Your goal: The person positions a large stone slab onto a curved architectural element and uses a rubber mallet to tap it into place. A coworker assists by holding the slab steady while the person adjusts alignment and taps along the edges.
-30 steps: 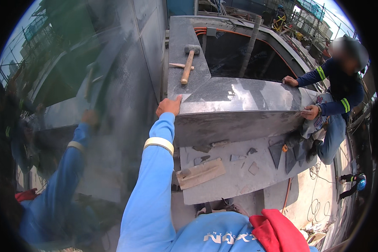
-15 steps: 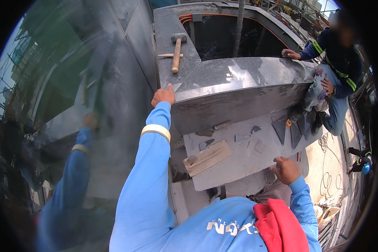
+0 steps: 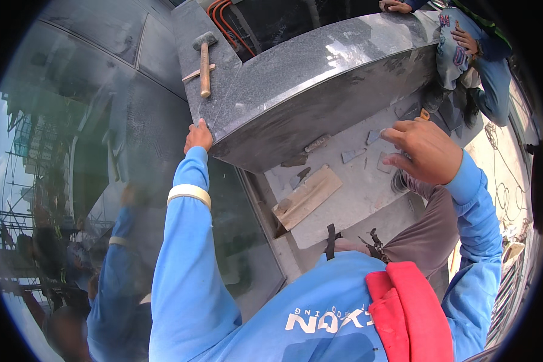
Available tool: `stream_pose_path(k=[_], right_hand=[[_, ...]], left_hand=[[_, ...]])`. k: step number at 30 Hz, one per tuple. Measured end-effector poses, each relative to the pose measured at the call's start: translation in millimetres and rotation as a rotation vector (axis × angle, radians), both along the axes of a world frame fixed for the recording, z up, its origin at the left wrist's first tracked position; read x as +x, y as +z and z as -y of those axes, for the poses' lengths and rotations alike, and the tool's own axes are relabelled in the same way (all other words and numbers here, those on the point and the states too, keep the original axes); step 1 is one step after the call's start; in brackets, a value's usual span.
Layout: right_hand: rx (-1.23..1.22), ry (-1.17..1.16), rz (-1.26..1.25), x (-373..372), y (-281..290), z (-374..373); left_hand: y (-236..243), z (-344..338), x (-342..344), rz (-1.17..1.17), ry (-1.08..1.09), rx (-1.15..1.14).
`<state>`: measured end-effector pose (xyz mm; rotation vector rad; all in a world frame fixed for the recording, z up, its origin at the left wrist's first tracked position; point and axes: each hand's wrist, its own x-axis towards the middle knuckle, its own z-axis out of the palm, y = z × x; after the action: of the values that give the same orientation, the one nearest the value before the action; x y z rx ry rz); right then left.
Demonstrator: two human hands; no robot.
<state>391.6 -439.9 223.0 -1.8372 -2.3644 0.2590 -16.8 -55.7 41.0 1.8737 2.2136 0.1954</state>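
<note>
My left hand [image 3: 199, 136] grips the near left corner of the dark grey stone slab [image 3: 271, 84], fingers curled over its edge. On the slab's left part, just beyond that hand, lie a wooden-handled mallet [image 3: 204, 72] and a thin wood strip [image 3: 192, 75] crossing under its handle. My right hand [image 3: 422, 151] hangs in the air in front of the slab's curved face, empty, with bent fingers apart. Below it is a pale ledge [image 3: 311, 217] with scattered stone offcuts [image 3: 353, 155] and a tan board [image 3: 308, 197].
A co-worker's hands [image 3: 464, 41] show at upper right, one on a jeans-clad knee, the other at the slab's far edge. A reflective glass wall [image 3: 72, 151] runs along my left. An opening with orange conduits [image 3: 223, 18] is behind the slab. Cables [image 3: 499, 193] lie at right.
My right hand has come into view and risen toward the slab. The co-worker's nearer hand has left the slab edge for the knee. My left hand stays on the corner as the view shifts.
</note>
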Motion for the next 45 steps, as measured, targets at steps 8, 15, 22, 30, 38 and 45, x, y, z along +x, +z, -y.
stream_pose_path(k=[8, 15, 22, 30, 38, 45], right_hand=[[0.073, 0.018, 0.111, 30.4, -98.0, -78.3], [-0.173, 0.157, -0.047, 40.0, -120.8, -56.6], [-0.105, -0.123, -0.009, 84.0, -99.9, -79.5], [-0.147, -0.142, -0.038, 93.7, -97.2, -92.7], [-0.157, -0.176, -0.047, 109.8, -85.8, -93.5], [-0.159, -0.240, -0.041, 115.9, -78.3, -97.5]], left_hand=[[-6.7, -9.4, 17.0, 0.073, 0.105, 0.079], [5.8, -8.3, 21.5, -0.051, 0.004, 0.042], [5.6, -7.3, 23.2, -0.030, -0.066, 0.095], [4.7, -5.1, 18.0, -0.067, -0.141, 0.163], [7.5, 3.7, 25.8, -0.138, -0.108, 0.172], [2.2, 0.8, 14.7, -0.096, -0.148, 0.178]])
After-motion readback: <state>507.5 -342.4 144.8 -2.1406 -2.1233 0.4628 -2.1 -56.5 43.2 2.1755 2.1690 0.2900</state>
